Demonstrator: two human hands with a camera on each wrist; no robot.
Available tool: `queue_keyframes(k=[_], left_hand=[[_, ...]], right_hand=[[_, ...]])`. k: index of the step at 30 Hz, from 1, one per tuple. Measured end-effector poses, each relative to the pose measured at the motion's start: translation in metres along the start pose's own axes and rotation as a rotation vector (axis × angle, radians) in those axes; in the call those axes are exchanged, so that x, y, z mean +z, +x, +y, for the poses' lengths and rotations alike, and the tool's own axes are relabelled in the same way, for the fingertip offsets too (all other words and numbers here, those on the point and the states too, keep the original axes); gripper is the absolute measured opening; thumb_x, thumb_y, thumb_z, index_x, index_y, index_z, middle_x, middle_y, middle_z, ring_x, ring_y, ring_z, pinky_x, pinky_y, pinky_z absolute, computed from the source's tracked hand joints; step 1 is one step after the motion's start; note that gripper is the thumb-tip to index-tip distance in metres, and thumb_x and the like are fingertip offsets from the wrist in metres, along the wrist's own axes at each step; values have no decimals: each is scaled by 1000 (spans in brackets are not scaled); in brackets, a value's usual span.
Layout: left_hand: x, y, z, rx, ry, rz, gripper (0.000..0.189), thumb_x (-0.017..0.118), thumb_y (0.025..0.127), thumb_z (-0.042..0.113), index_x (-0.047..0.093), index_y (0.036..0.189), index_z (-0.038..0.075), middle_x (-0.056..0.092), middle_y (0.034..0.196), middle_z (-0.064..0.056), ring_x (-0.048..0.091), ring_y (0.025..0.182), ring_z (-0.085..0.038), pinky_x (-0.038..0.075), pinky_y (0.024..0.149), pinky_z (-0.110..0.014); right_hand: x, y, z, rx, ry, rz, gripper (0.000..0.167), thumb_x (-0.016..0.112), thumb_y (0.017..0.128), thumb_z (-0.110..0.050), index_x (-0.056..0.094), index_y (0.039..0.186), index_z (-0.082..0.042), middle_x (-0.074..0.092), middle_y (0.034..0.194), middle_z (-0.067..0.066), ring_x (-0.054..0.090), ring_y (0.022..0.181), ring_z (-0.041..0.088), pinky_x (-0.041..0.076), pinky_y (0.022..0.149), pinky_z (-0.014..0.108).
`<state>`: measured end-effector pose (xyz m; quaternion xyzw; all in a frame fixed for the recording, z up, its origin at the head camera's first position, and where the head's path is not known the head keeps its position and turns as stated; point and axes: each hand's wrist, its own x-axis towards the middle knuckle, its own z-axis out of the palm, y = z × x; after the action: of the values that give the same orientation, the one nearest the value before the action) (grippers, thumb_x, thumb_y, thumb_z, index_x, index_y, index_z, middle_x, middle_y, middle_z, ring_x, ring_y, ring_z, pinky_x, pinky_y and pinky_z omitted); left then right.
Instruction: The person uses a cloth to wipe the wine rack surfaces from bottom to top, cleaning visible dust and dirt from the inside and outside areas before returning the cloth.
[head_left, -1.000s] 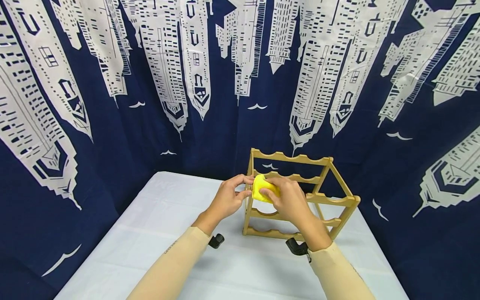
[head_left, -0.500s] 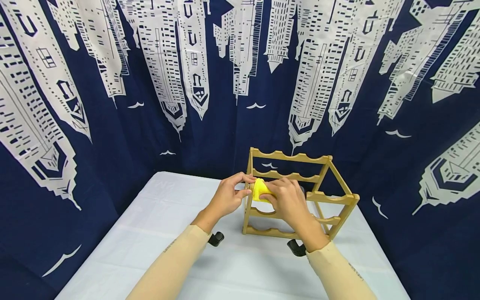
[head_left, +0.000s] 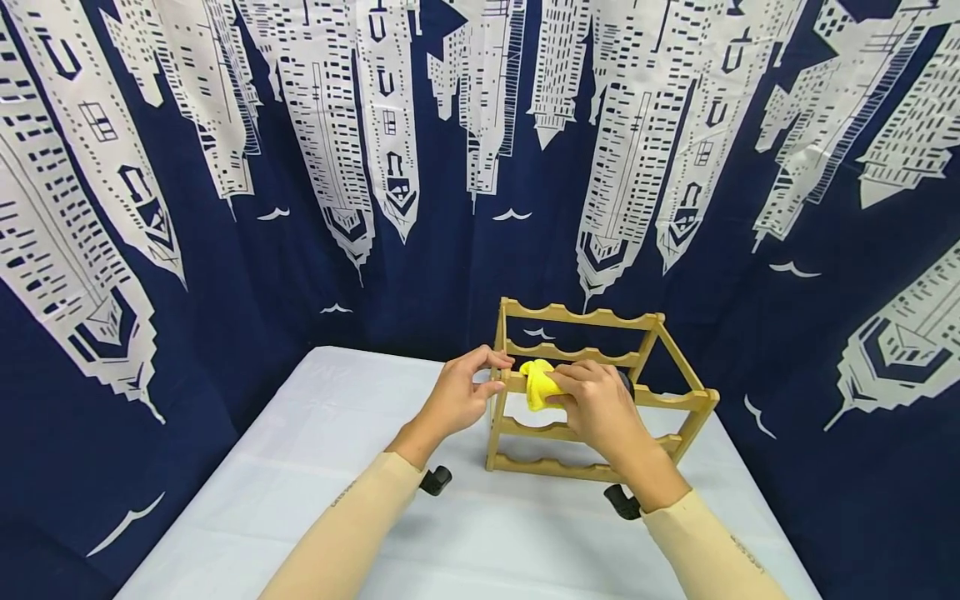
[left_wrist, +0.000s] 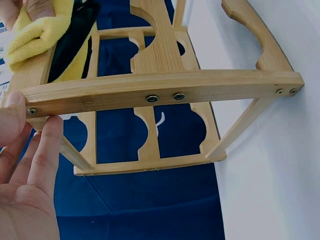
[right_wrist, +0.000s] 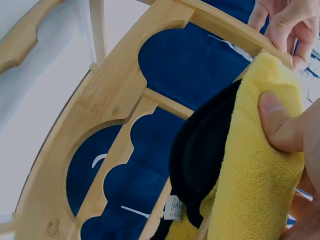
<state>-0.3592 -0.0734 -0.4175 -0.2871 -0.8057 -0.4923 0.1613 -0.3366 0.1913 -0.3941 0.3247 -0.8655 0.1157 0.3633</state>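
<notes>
A light wooden wine rack (head_left: 675,402) with scalloped rails stands on the table. My left hand (head_left: 457,396) grips its upper front left corner; in the left wrist view the thumb (left_wrist: 12,117) lies on one side of the wood and the fingers on the other. My right hand (head_left: 600,408) holds a yellow cloth (head_left: 542,387) folded over the top front rail, just right of the left hand. The right wrist view shows the thumb pressing the fluffy yellow side (right_wrist: 250,165), with the cloth's black side (right_wrist: 205,145) and a small white tag (right_wrist: 173,207) hanging behind the rail.
A white-covered table (head_left: 315,467) carries the rack on its right half. Behind hangs a dark blue curtain (head_left: 435,283) printed with white buildings, close to the rack's back. Black wrist-camera mounts (head_left: 622,502) hang below both wrists.
My right hand has slid the cloth rightward along the top front rail, away from the left hand. The left hand keeps its grip on the corner, and the rack stays in place.
</notes>
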Motion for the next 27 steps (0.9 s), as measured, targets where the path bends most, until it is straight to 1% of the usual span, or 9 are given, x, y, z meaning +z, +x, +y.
queue_keyframes(k=[4,6,9,12,14,16,19,21,27], left_hand=[[2,1,2,13,1,-9,25,78,107,-5,73,126,9,80,149,-9,72,151,-31,71,106,-42],[2,2,3,14,-2,-8,25,78,107,-6,73,126,8,80,149,-9,72,151,-31,71,107,-44],[2,4,3,9,-2,-3,25,77,106,-6,73,127,8,80,148,-7,71,152,-30,71,107,-44],[1,4,2,5,-3,-2,26,77,107,-7,74,127,8,80,148,-6,70,153,-29,71,107,-43],[0,3,2,3,-5,-3,26,77,107,-7,74,127,8,80,148,-6,70,154,-29,71,107,-43],[0,3,1,0,-8,-4,25,76,107,-6,74,127,8,80,148,-7,70,154,-29,71,107,-43],[-1,3,1,-8,-9,-5,25,76,108,-6,73,128,9,80,149,-7,70,154,-27,71,108,-43],[-1,2,1,-16,-9,-3,24,76,108,-5,74,128,9,80,148,-6,70,153,-27,71,108,-43],[-2,0,0,-17,-14,-8,25,76,108,-5,74,128,8,79,149,-8,70,154,-28,70,109,-41]], right_hand=[[-2,-5,4,81,116,60,38,102,82,2,90,118,2,90,118,18,85,108,41,71,96,61],[-3,-6,5,134,164,95,37,101,82,3,90,117,3,90,117,20,85,107,43,73,92,60],[-5,-8,8,206,205,129,37,101,84,2,89,119,3,90,118,20,86,108,44,74,86,59],[-6,-10,11,236,207,135,40,101,84,2,89,121,2,90,119,19,86,109,45,74,84,59],[-6,-12,14,221,190,132,40,101,84,2,89,122,3,89,119,20,85,109,46,74,87,61],[-7,-14,18,191,158,144,39,101,82,3,89,119,3,90,117,20,85,106,46,73,88,62],[-8,-19,23,142,115,179,37,101,80,6,88,115,5,90,112,21,83,100,45,69,86,65],[-9,-22,26,113,94,198,36,100,79,9,88,113,5,89,110,21,82,98,44,66,83,64],[-13,-30,33,33,-19,219,37,98,78,14,87,112,6,88,107,22,79,97,45,63,86,64]])
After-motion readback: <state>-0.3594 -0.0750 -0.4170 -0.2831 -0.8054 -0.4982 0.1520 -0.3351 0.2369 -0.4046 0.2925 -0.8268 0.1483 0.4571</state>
